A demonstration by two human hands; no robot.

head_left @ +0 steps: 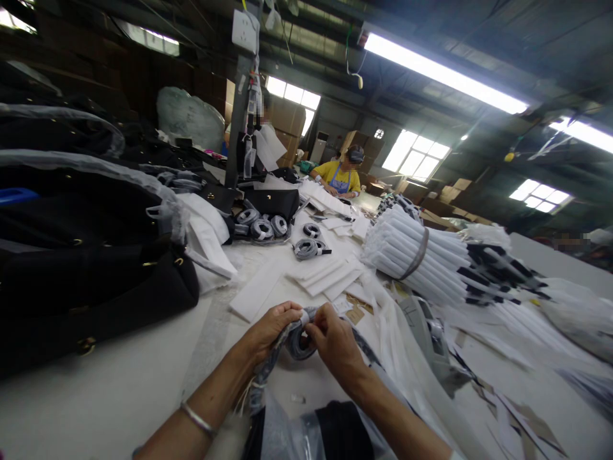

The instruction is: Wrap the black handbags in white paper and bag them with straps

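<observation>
My left hand (278,324) is closed on a plastic-wrapped coiled strap (297,350), thumb at the white band near its top. From the right, my right hand (332,338) pinches the same coil and band, its fingers partly hiding them. A plastic-wrapped bag handle (262,378) arches around the coil, close to both hands. Under my forearms lies a black bag (342,431), partly covered in clear plastic and cut off by the bottom edge. White string hangs by the handle's left side.
Black handbags (143,281) crowd the left side. More coiled straps (306,248) and white sheets (325,275) lie ahead. A tied bundle of white-wrapped rods (412,252) and a grey device (426,338) stand on the right. A person in yellow (338,176) works across the table.
</observation>
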